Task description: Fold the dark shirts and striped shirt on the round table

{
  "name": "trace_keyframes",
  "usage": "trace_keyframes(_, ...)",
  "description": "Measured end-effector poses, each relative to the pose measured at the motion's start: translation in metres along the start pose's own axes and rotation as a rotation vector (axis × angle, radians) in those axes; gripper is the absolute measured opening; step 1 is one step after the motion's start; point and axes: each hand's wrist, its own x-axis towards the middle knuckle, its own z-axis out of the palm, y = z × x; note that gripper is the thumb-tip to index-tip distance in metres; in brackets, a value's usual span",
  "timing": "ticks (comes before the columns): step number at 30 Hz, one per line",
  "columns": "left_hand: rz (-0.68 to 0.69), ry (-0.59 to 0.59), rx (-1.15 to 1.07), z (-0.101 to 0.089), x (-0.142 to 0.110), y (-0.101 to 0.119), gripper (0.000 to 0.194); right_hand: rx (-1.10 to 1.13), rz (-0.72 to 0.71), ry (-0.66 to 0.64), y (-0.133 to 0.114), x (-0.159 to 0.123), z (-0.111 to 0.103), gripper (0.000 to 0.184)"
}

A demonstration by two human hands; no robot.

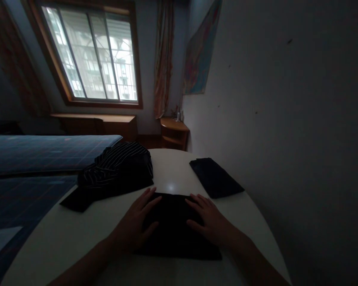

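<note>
Left hand (139,222) and right hand (210,222) rest, fingers (153,203) spread, gripping nothing, on flat black cloth (173,232); navy cloth (217,178) lies folded far right, striped black clothing (119,169) unfolded far left

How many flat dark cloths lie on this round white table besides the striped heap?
2: a flat black cloth under the left hand and right hand, and a flat navy cloth near the table's right edge. The striped black heap might hide more.

Bright window (103,75), curtain (164,59), corner shelf (174,125) — wooden
</note>
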Motion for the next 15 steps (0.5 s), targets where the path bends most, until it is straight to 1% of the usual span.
trace_keyframes(1,-0.012,-0.048,0.023,0.002,-0.001,-0.003,0.056,0.033,0.003,0.013,0.0,0.001,0.0,0.069)
trace_keyframes(2,-0.023,-0.102,0.042,0.005,-0.002,-0.007,0.061,0.071,0.008,0.037,0.001,0.002,0.0,0.065)
trace_keyframes(4,-0.044,-0.183,0.067,0.009,-0.006,-0.014,0.061,0.146,0.028,0.106,0.005,0.007,0.0,0.054)
trace_keyframes(5,-0.053,-0.197,0.074,0.012,-0.008,-0.017,0.061,0.174,0.036,0.143,0.007,0.009,0.001,0.05)
trace_keyframes(6,-0.06,-0.192,0.078,0.013,-0.01,-0.02,0.061,0.194,0.037,0.176,0.01,0.011,0.001,0.047)
trace_keyframes(8,-0.06,-0.147,0.083,0.015,-0.013,-0.023,0.061,0.201,0.032,0.214,0.015,0.013,0.001,0.043)
trace_keyframes(11,-0.052,-0.044,0.104,0.009,-0.015,-0.019,0.059,0.16,0.066,0.216,0.015,0.011,-0.005,0.039)
trace_keyframes(13,0.022,-0.012,0.088,0.0,-0.014,-0.009,0.059,0.117,0.126,0.198,0.012,0.006,-0.012,0.034)
trace_keyframes(15,0.172,-0.017,0.034,-0.01,-0.012,0.008,0.057,0.06,0.195,0.175,0.008,0.001,-0.02,0.028)
